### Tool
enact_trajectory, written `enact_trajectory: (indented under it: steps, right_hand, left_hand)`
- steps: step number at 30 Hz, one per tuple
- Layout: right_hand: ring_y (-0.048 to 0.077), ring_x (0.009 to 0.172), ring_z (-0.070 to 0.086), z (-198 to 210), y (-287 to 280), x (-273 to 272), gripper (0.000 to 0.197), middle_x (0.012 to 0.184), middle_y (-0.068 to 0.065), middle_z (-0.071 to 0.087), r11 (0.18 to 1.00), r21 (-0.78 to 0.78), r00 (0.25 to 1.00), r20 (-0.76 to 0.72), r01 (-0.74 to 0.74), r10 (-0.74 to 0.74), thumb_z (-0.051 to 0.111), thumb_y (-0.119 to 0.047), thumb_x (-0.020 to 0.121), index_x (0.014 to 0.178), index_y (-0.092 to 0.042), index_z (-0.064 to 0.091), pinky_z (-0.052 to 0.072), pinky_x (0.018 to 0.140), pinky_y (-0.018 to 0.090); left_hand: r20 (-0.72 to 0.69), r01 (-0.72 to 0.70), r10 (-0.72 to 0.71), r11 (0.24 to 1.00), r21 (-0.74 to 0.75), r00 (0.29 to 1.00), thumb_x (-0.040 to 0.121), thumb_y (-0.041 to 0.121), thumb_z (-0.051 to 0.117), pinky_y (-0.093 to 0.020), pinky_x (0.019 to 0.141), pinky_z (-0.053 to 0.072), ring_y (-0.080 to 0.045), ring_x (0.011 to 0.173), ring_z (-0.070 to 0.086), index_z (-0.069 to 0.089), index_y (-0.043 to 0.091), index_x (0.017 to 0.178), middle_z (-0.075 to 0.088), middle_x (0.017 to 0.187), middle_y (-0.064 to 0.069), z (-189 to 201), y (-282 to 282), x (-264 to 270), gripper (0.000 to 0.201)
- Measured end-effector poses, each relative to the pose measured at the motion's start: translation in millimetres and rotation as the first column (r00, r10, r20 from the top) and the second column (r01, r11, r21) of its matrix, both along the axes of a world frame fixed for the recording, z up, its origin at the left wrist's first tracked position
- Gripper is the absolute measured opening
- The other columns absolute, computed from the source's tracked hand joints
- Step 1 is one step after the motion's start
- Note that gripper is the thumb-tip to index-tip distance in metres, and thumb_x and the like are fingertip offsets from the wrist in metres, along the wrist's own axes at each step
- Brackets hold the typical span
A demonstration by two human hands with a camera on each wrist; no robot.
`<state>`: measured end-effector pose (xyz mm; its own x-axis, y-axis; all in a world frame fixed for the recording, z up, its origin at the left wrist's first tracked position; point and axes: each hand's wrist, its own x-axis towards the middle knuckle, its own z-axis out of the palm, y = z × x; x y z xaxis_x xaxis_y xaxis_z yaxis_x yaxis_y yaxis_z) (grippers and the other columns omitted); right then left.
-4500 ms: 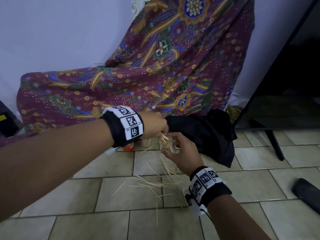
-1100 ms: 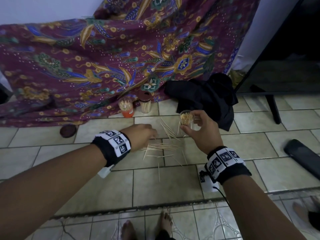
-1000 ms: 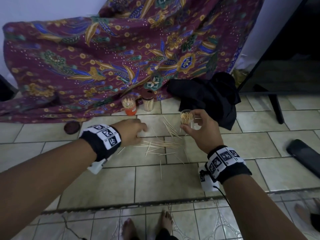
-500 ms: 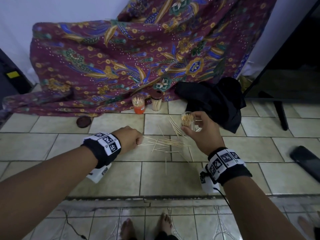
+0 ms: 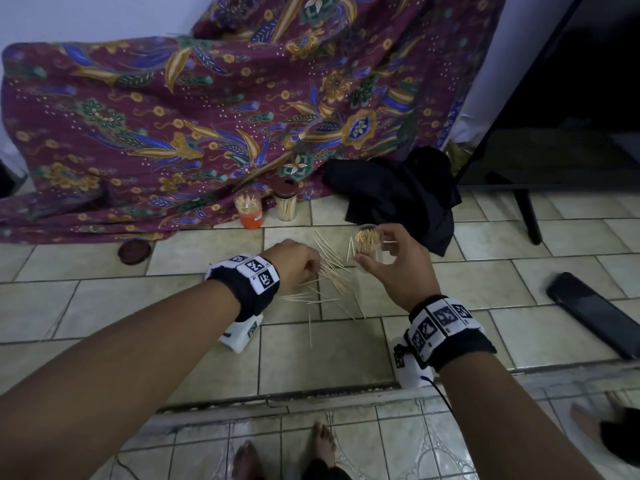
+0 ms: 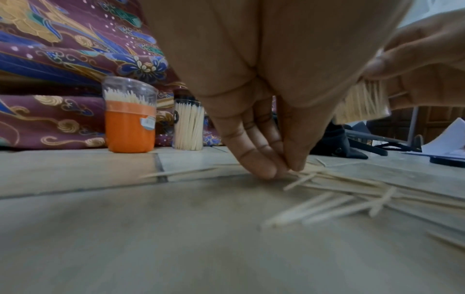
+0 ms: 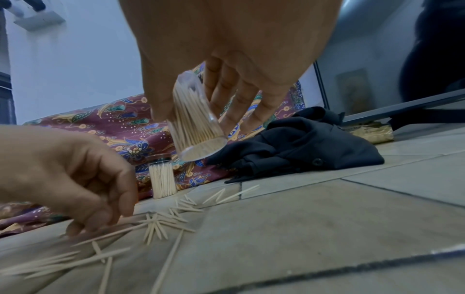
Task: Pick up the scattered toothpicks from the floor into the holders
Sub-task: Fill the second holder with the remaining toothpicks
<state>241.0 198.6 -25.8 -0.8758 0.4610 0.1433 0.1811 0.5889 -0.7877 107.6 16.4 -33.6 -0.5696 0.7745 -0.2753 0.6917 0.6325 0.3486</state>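
At frame center, the left hand (image 5: 294, 259) is pinching scattered toothpicks (image 5: 329, 282) off the floor tiles while the right hand (image 5: 394, 265) is gripping a clear holder (image 5: 367, 242); next, likely lifting them in.

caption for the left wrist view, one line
Left hand pinching scattered toothpicks off the tiled floor.

Head looks down; both floor-level wrist views share scattered toothpicks (image 5: 329, 275).
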Motion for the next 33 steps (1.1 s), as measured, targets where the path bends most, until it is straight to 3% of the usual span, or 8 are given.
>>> enact_trajectory:
  steps: [2, 4, 7, 14, 21, 25, 28, 33]
  right_hand:
    - [-0.011, 0.094, 0.054, -0.7, 3.9, 2.3, 0.045, 0.1, -0.022, 0.061, 1.0, 0.008, 1.0, 0.0, 0.01, -0.01, 0.083, -0.034, 0.074, 0.11, -0.029, 0.056, 0.042, 0.08, 0.01]
    - [-0.013, 0.092, 0.053, -1.5, 6.5, 4.2, 0.044, 0.097, -0.026, 0.059, 1.0, 0.014, 1.0, 0.007, 0.019, -0.019, 0.083, -0.035, 0.075, 0.109, -0.032, 0.055, 0.04, 0.078, 0.006]
    - [-0.008, 0.093, 0.055, -3.4, 8.6, 4.3, 0.045, 0.099, -0.023, 0.06, 1.0, 0.014, 1.0, 0.013, 0.023, -0.023, 0.083, -0.035, 0.075, 0.11, -0.03, 0.056, 0.044, 0.081, 0.013]
    - [-0.01, 0.095, 0.055, -2.1, 10.6, -2.5, 0.044, 0.1, -0.023, 0.061, 1.0, 0.013, 1.0, -0.003, 0.018, -0.018, 0.083, -0.034, 0.075, 0.11, -0.03, 0.056, 0.042, 0.079, 0.008]
    - [0.0, 0.096, 0.058, -4.1, 8.0, -7.4, 0.045, 0.104, -0.015, 0.065, 1.0, 0.008, 1.0, -0.021, 0.017, -0.017, 0.083, -0.031, 0.074, 0.111, -0.027, 0.058, 0.047, 0.083, 0.018]
    - [0.0, 0.096, 0.058, -3.2, 7.0, -7.1, 0.046, 0.104, -0.014, 0.064, 1.0, 0.009, 1.0, -0.019, 0.024, -0.023, 0.083, -0.031, 0.074, 0.112, -0.026, 0.058, 0.045, 0.082, 0.014]
    - [-0.001, 0.094, 0.057, -1.8, 5.4, -6.3, 0.045, 0.103, -0.016, 0.063, 1.0, 0.013, 0.999, -0.02, 0.027, -0.027, 0.083, -0.031, 0.075, 0.111, -0.027, 0.056, 0.043, 0.079, 0.012]
    - [0.001, 0.096, 0.058, -2.4, 0.3, -4.9, 0.045, 0.105, -0.014, 0.064, 1.0, 0.012, 1.0, -0.013, 0.026, -0.025, 0.083, -0.032, 0.074, 0.111, -0.028, 0.057, 0.044, 0.08, 0.014]
  left_hand:
    - [-0.026, 0.0, 0.0, 1.0, 0.005, 1.0, 0.093, 0.018, 0.057, -0.026, 0.089, 0.043, -0.021, 0.107, 0.057, 0.066, 0.024, 0.115, 0.062, 0.113, -0.001, 2.9, -3.1, -13.4, 0.025]
    - [-0.05, 0.015, -0.018, 0.998, -0.058, 0.999, 0.092, 0.006, 0.054, -0.033, 0.097, 0.043, -0.025, 0.114, 0.053, 0.06, 0.024, 0.127, 0.055, 0.122, -0.005, 3.0, -8.5, -28.0, 0.04]
    - [-0.098, 0.071, -0.091, 0.979, -0.193, 0.991, 0.091, -0.001, 0.046, -0.036, 0.098, 0.043, -0.03, 0.118, 0.051, 0.055, 0.023, 0.133, 0.052, 0.126, -0.01, 0.5, -10.0, -36.4, 0.05]
    - [-0.11, 0.098, -0.117, 0.981, -0.166, 0.987, 0.092, 0.014, 0.051, -0.031, 0.087, 0.044, -0.03, 0.105, 0.056, 0.064, 0.019, 0.107, 0.06, 0.113, -0.007, -3.7, -1.0, -18.0, 0.021]
    - [-0.016, 0.194, -0.196, 0.978, -0.082, 0.98, 0.091, 0.013, 0.052, -0.029, 0.088, 0.045, -0.024, 0.107, 0.058, 0.067, 0.022, 0.11, 0.063, 0.118, -0.002, -3.2, 7.7, 4.9, 0.026]
    - [-0.045, 0.25, -0.25, 0.968, -0.017, 0.967, 0.092, 0.031, 0.059, -0.025, 0.079, 0.042, -0.02, 0.099, 0.057, 0.063, 0.021, 0.105, 0.055, 0.1, 0.006, 4.1, -6.6, 4.5, 0.017]
    - [-0.029, 0.269, -0.271, 0.961, -0.07, 0.962, 0.086, 0.046, 0.064, -0.027, 0.073, 0.043, -0.019, 0.09, 0.055, 0.054, 0.023, 0.098, 0.049, 0.095, 0.008, 7.3, -21.9, 6.8, 0.028]
    - [-0.076, 0.528, -0.539, 0.839, -0.128, 0.839, 0.092, 0.037, 0.056, -0.03, 0.079, 0.044, -0.015, 0.106, 0.048, 0.054, 0.032, 0.122, 0.048, 0.118, 0.005, 0.9, -35.0, 25.1, 0.03]
